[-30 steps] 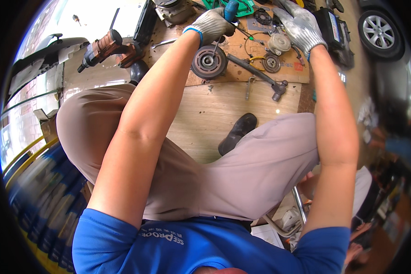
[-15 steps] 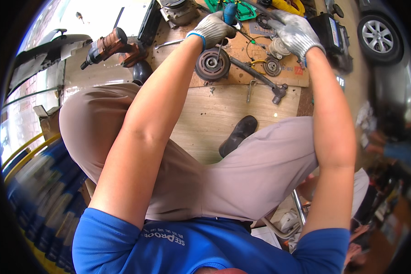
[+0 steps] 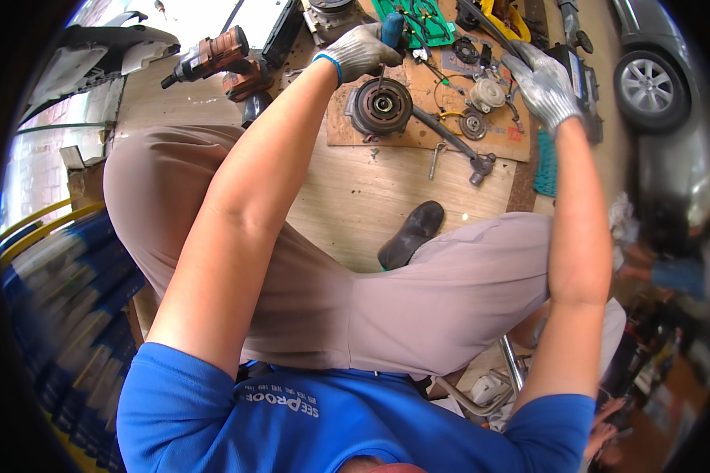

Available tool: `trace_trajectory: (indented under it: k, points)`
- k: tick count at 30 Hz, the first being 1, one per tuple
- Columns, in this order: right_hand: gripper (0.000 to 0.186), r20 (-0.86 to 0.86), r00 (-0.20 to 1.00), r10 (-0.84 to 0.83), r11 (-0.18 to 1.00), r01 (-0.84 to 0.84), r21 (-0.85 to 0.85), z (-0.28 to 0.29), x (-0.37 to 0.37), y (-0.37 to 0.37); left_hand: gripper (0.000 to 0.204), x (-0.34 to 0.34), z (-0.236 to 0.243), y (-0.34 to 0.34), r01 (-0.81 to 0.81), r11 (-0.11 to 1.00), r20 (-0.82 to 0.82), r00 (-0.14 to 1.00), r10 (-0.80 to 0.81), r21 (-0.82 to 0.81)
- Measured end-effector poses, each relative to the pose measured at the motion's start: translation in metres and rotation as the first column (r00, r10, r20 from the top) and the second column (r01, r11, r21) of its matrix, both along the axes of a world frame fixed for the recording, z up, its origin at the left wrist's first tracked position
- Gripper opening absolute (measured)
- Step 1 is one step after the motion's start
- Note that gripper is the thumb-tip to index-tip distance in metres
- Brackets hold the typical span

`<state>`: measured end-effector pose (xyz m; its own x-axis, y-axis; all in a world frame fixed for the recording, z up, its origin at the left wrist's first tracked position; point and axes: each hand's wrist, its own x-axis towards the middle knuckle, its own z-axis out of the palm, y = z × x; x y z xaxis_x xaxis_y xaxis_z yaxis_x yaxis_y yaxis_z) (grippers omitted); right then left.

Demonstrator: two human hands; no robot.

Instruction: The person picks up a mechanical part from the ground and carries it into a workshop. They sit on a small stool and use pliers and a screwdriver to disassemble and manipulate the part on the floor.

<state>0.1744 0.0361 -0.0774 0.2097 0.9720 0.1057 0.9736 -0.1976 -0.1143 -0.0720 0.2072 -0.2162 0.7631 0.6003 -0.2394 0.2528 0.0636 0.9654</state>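
Observation:
My left hand (image 3: 364,54), in a grey-white knit glove, is closed round the blue handle of a screwdriver (image 3: 392,30). The tool's shaft points down at a round, dark, pulley-like part (image 3: 381,104) lying on cardboard. To the right, my gloved right hand (image 3: 543,85) appears closed on the near end of a long dark bar (image 3: 485,25), whose far end runs out of the picture. The fingers partly hide the grip. Between my hands lie a pale round part (image 3: 487,94) and a smaller disc with a yellow ring (image 3: 472,124).
A hammer (image 3: 469,162) and a small metal wrench (image 3: 435,161) lie on the cardboard's near side (image 3: 347,134). Beyond stands a green tray (image 3: 422,22). Cordless power tools (image 3: 221,59) are at left. A black box (image 3: 580,75) and a car wheel (image 3: 647,83) are at right.
My right hand has moved right and nearer to me, and the dark bar has shifted with it. My left hand keeps the screwdriver at the pulley-like part. The whole view has turned slightly.

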Motion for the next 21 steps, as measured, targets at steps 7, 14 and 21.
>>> trace_trajectory:
  k: [7, 14, 21]
  points:
    - [0.046, -0.046, 0.999, -0.005, 0.994, 0.01, 0.106, 0.04, -0.049, -0.025, 0.025, -0.018, -0.004, -0.009, 0.102, 0.978, 0.068, 0.991, -0.116, 0.183]
    - [0.038, -0.361, 0.917, -0.167, 0.95, 0.247, 0.189, 0.051, -0.111, -0.056, 0.029, -0.031, -0.006, -0.017, 0.033, 0.988, 0.143, 0.988, -0.055, 0.15]
    - [0.041, -0.309, 0.94, -0.145, 0.967, 0.2, 0.156, 0.048, -0.123, -0.072, 0.027, -0.024, 0.002, -0.025, 0.094, 0.984, 0.153, 0.981, -0.117, 0.15]
